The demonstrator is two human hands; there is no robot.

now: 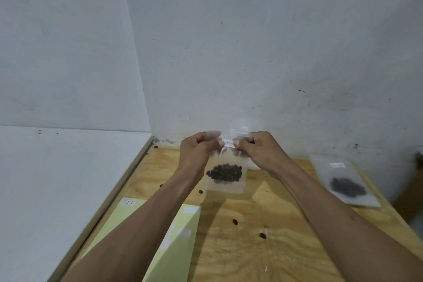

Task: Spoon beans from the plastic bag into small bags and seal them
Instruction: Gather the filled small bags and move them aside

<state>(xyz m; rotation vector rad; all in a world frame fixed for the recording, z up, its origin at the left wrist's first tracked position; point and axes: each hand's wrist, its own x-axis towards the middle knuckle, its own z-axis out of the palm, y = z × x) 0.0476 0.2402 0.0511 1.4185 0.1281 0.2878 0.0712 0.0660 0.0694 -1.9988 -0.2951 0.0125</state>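
The bag top is pinched by both hands, left and right, fingers curled, so the seal can be pressed.

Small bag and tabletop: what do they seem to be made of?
Small bag: thin clear plastic, slightly frosted; the dark beans show through it. Tabletop: apparently unfinished plywood, pale with swirling grain, matte.

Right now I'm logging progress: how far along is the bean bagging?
Done: one filled bag lies on the table. In hand: both hands, left and right, pinch the top of a small bag holding beans. Left: finishing that seal; loose beans lie scattered.
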